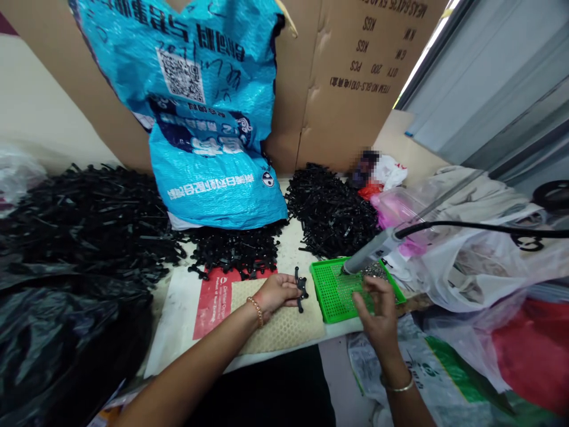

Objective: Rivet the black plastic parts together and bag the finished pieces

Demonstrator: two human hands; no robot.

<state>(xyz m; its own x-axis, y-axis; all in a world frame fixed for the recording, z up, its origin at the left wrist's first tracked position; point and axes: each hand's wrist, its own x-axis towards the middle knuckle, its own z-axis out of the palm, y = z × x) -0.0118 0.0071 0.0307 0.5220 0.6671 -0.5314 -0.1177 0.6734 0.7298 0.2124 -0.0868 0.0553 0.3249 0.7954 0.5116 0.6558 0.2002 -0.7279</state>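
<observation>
Pinching black plastic part (301, 289), left hand (278, 292) grip, right hand (377, 308) fingers curled over green tray (331, 292), grip unclear

The left hand (278, 292) rests on a beige honeycomb mat (284, 325) and pinches a small black plastic part (301, 289), which stands roughly upright at its fingertips, just left of the green tray. The right hand (377, 308) hovers over the near right corner of the green tray (333, 293), a flat perforated square lying on the worktop, fingers curled toward a heap of tiny screws (372, 271) at the tray's far right.
</observation>
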